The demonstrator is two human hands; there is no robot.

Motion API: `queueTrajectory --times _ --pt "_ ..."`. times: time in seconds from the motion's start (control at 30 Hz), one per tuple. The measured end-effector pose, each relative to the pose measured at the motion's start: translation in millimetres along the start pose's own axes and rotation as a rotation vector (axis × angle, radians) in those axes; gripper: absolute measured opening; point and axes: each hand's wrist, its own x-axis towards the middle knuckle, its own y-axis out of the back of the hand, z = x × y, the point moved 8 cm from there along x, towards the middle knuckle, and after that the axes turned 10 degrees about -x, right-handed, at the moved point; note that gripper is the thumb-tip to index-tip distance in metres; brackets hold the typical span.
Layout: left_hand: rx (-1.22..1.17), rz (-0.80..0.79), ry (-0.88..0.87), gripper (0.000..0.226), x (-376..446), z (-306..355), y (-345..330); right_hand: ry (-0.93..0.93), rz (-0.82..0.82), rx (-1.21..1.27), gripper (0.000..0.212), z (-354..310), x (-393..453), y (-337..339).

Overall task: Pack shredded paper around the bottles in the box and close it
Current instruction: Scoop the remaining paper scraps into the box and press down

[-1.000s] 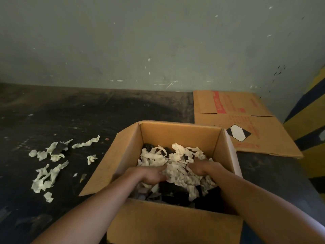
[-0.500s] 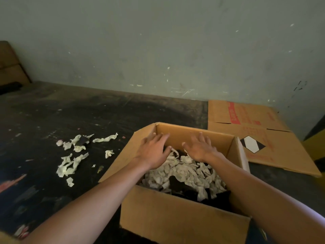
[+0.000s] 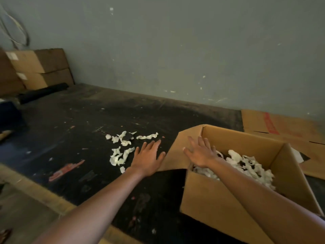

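An open cardboard box [image 3: 216,205] sits at the right on a dark floor mat, its flaps up. White shredded paper [image 3: 246,166] fills it; dark shapes show between the strips, and the bottles cannot be made out. My right hand [image 3: 200,152] hovers flat and open over the box's left flap and near corner. My left hand [image 3: 149,157] is spread open outside the box, above the mat, just right of a loose pile of shredded paper [image 3: 121,154] lying on the mat.
A flattened cardboard sheet [image 3: 284,131] lies behind the box against the grey wall. Stacked cardboard boxes [image 3: 40,69] and a dark roll [image 3: 44,93] stand at the far left. The mat's tan front edge [image 3: 44,196] runs diagonally at lower left.
Both hands lifted out of the shredded paper in the box and swung left; my left hand now hovers over the mat near the loose pile. The view has turned left.
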Motion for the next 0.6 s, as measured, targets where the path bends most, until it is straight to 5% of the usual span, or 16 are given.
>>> queueTrajectory --times 0.27,0.6 --pt "-0.048 -0.047 0.129 0.066 -63 -146 31 0.183 0.182 -0.089 0.068 -149 -17 -44" --pt "-0.138 -0.265 0.324 0.089 -98 -245 -17 0.068 -0.152 0.029 0.077 -182 -23 -158"
